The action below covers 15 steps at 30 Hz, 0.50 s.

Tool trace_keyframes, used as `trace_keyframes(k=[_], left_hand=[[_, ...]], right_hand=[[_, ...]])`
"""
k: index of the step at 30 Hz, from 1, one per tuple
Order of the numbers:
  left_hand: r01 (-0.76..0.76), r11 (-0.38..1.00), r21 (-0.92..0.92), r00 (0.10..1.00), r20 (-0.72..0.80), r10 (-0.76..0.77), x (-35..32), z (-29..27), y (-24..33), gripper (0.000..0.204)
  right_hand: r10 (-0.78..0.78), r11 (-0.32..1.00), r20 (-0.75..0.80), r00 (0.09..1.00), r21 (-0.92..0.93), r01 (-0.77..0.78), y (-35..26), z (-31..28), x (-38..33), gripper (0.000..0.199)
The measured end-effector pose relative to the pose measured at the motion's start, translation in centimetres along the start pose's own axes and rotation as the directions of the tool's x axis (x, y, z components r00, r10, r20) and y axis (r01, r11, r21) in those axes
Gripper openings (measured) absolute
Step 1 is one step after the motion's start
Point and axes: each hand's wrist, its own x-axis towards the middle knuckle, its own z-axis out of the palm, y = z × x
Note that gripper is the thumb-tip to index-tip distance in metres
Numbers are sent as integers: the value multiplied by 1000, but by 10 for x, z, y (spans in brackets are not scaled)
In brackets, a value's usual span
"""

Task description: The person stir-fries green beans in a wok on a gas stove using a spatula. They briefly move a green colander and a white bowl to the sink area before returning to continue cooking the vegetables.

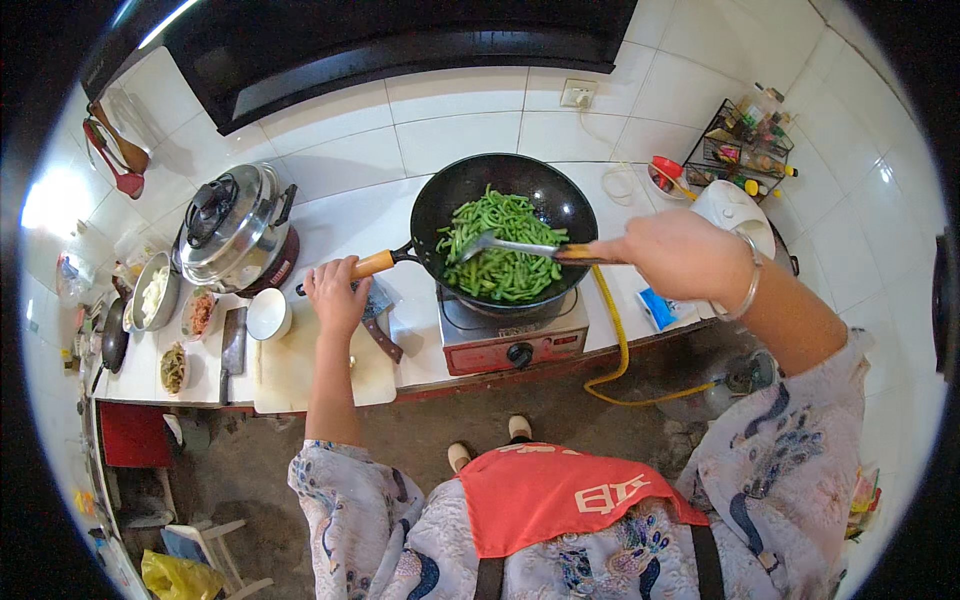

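Observation:
My left hand (pixel 338 290) is closed round the wooden handle (pixel 372 264) of a black wok (pixel 565 190). Cut green beans (pixel 505 225) fill the bottom of the wok, which sits on a single-burner gas stove (pixel 515 335). Closed round the wooden grip of a metal spatula (pixel 520 247), my right hand (pixel 670 255) is to the right of the wok. The spatula's head lies among the beans, so its full shape is partly hidden. Under my left forearm is a pale cutting board (pixel 375 385), with a knife (pixel 382 340) beside my wrist.
Left along the counter stand a lidded pot (pixel 235 235), a white bowl (pixel 269 314), a cleaver (pixel 233 350) and several food dishes. A yellow hose (pixel 612 330) hangs over the counter edge. At right are a white appliance (pixel 735 215) and a bottle rack (pixel 745 150).

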Motion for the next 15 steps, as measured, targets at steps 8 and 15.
trace_keyframes(k=[8,15], left_hand=[[-18,999,-46,1000,8,19,5,0,3,41],[1,999,-52,1000,16,0,6,-1,7,42]], right_hand=[[188,975,-86,978,-100,-196,2,-31,-85,42],[185,970,66,980,-174,-171,-6,0,-43,31]])
